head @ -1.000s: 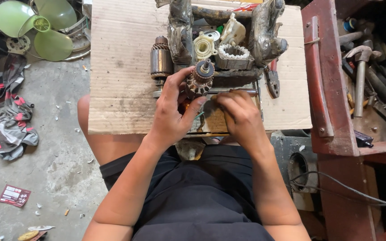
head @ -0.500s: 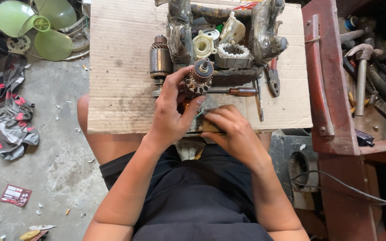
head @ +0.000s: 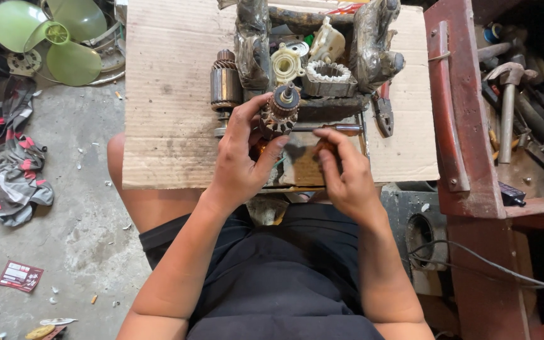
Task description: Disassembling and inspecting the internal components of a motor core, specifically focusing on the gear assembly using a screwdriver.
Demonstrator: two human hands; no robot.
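My left hand (head: 240, 165) grips a small copper-wound motor rotor (head: 279, 112) and holds it upright over a cardboard sheet (head: 171, 94) on my lap. Just right of it, my right hand (head: 349, 179) pinches a small orange-brown piece (head: 323, 148) between thumb and fingers, below the rotor; I cannot tell what the piece is. A screwdriver (head: 338, 128) lies on the cardboard just beyond my right fingertips. A second, larger rotor (head: 225, 82) lies to the left of the held one.
Dirty metal motor housings (head: 253, 44), white plastic parts (head: 286, 63), a toothed grey ring (head: 328, 79) and pliers (head: 383, 113) crowd the cardboard's far side. A red wooden toolbox (head: 451, 113) with a hammer (head: 508, 107) stands at right. Green fan blades (head: 45, 38) and rags (head: 7, 170) lie on the floor at left.
My right hand drew back toward my body, then came forward again to just below the rotor. The left hand kept the rotor almost still.
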